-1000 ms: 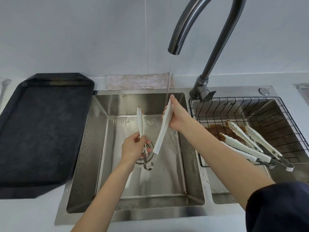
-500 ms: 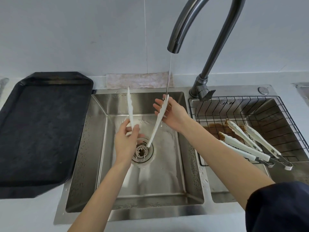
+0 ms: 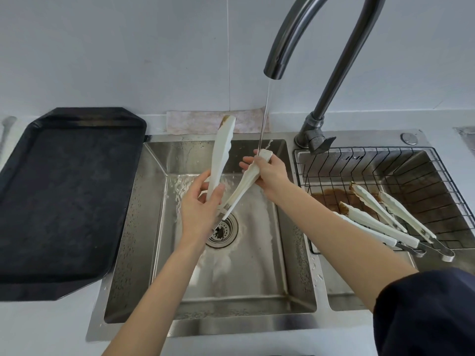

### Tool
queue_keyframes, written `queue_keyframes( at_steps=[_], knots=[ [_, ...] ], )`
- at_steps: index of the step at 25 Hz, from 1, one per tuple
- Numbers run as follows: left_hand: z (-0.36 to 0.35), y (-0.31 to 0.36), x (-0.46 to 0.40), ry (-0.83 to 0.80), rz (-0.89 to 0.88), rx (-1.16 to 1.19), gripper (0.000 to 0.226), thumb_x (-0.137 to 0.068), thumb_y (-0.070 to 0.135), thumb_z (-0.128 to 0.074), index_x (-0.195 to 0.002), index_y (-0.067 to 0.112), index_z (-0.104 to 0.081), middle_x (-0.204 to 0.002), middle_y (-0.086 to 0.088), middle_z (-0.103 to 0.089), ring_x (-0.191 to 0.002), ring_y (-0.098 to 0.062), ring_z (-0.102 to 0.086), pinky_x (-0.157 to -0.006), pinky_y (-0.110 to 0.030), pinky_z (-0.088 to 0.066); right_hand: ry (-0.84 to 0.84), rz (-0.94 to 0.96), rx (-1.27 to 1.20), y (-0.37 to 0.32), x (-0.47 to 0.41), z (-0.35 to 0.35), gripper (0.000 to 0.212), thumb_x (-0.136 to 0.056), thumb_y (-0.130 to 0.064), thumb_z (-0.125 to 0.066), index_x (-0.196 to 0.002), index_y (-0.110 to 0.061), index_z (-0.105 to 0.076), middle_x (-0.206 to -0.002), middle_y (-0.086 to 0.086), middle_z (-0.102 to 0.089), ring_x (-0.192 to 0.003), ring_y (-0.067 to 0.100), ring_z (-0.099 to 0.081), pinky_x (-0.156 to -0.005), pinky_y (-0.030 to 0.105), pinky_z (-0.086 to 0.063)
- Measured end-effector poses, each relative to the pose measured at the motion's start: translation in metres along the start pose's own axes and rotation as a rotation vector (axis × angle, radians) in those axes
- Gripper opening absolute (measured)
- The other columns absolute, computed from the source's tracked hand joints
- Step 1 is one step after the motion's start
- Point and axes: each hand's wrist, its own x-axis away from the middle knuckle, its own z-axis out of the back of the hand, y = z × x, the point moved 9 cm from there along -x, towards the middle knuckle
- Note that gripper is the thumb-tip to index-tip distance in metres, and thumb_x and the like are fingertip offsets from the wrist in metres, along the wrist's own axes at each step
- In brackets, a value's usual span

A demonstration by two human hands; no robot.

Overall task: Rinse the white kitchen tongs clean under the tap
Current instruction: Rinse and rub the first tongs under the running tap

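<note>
Fingers (image 3: 250, 164) hiding tongs (image 3: 221, 155) tip, hinge behind left hand (image 3: 198, 211)

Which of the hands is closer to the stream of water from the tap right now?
Right. The right hand holds one tong arm's tip directly under the water stream. The left hand grips the other arm lower and to the left, clear of the stream.

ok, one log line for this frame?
step: rinsing | left hand: holds tongs arm | right hand: holds other arm, tip under stream | left tip: brown residue | sink: wet
</note>
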Motion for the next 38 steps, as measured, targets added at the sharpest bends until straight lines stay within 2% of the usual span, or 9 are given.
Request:
queue_keyframes(
  at_steps=[5,11,16,21,24,27,32,36,38],
  knots=[
    [-0.008,0.014,0.004,-0.037,-0.025,0.022,0.032,-0.087,0.011,-0.059,-0.111,0.033,-0.054,-0.077,0.006,-0.054,-0.046,0.007,-0.053,-0.047,-0.004,-0.043,0.049,0.002,0.064,-0.004,-0.005,-0.003,0.033,-0.100,-0.029,-0.034,-0.089,-0.008,-0.055,-0.080,0.012,-0.069,-0.071,0.024,-0.069,-0.075,0.038,-0.057],
    [0.006,0.017,-0.002,0.013,-0.060,-0.035,0.031,-0.086,0.014,-0.060,-0.108,0.035,-0.056,-0.074,0.008,-0.055,-0.050,0.005,-0.052,-0.051,-0.004,-0.043,-0.177,0.009,-0.033,-0.006,0.000,-0.022,0.023,-0.099,-0.004,-0.033,-0.121,-0.005,-0.041,-0.125,0.025,-0.057,-0.112,0.036,-0.061,-0.090,0.041,-0.052],
    [0.001,0.020,0.006,-0.005,-0.068,-0.030,0.032,-0.086,0.012,-0.060,-0.109,0.035,-0.055,-0.077,0.008,-0.056,-0.047,0.006,-0.054,-0.049,-0.004,-0.042,-0.020,0.037,0.055,0.000,0.001,-0.016,0.023,-0.101,-0.022,-0.032,-0.092,-0.009,-0.049,-0.095,0.018,-0.068,-0.069,0.017,-0.068,-0.064,0.026,-0.057],
    [0.009,0.009,0.000,0.032,-0.025,0.033,0.033,-0.088,0.013,-0.059,-0.119,0.023,-0.058,-0.069,0.006,-0.052,-0.045,0.004,-0.051,-0.049,-0.006,-0.042,-0.106,-0.077,0.017,0.002,0.004,-0.023,0.042,-0.101,-0.037,-0.023,-0.095,-0.006,-0.051,-0.098,0.018,-0.067,-0.074,0.021,-0.066,-0.079,0.034,-0.054],
    [0.014,-0.014,-0.007,0.061,0.138,0.172,0.038,-0.090,0.015,-0.055,-0.128,0.016,-0.055,-0.073,0.006,-0.057,-0.055,-0.001,-0.052,-0.057,-0.012,-0.045,-0.264,-0.120,-0.078,-0.002,0.013,-0.034,0.030,-0.101,-0.030,-0.031,-0.111,-0.005,-0.047,-0.105,0.013,-0.061,-0.093,0.023,-0.062,-0.095,0.038,-0.046],
    [0.008,-0.028,-0.007,0.042,0.286,0.300,0.024,-0.095,0.018,-0.048,-0.115,0.011,-0.058,-0.080,0.001,-0.061,-0.055,-0.002,-0.061,-0.058,-0.015,-0.052,-0.339,-0.078,-0.030,-0.013,0.021,-0.033,0.011,-0.097,-0.021,-0.045,-0.100,-0.013,-0.052,-0.098,0.005,-0.062,-0.092,0.019,-0.061,-0.098,0.040,-0.044],
    [-0.026,-0.033,0.000,-0.095,0.405,0.341,0.022,-0.099,0.020,-0.039,-0.089,0.013,-0.057,-0.084,-0.002,-0.064,-0.058,-0.004,-0.067,-0.054,-0.014,-0.056,-0.391,0.020,0.027,-0.021,0.040,-0.019,0.006,-0.096,-0.020,-0.049,-0.100,-0.020,-0.052,-0.087,0.002,-0.059,-0.085,0.016,-0.061,-0.080,0.034,-0.053],
    [-0.063,-0.045,0.001,-0.274,0.490,0.224,0.025,-0.098,0.018,-0.039,-0.113,0.006,-0.056,-0.088,-0.002,-0.067,-0.067,-0.007,-0.067,-0.081,-0.030,-0.054,-0.302,0.081,-0.024,-0.028,0.046,0.006,0.014,-0.096,-0.022,-0.048,-0.109,-0.018,-0.049,-0.074,-0.001,-0.052,-0.069,0.012,-0.055,-0.067,0.027,-0.049],
    [-0.080,-0.045,0.001,-0.362,0.513,0.171,0.021,-0.096,0.014,-0.042,-0.112,0.011,-0.056,-0.087,-0.001,-0.068,-0.060,-0.001,-0.068,-0.076,-0.024,-0.053,-0.262,0.125,0.001,-0.038,0.047,0.016,0.014,-0.096,-0.021,-0.047,-0.109,-0.019,-0.048,-0.072,0.000,-0.049,-0.065,0.012,-0.051,-0.064,0.026,-0.046]
  ],
)
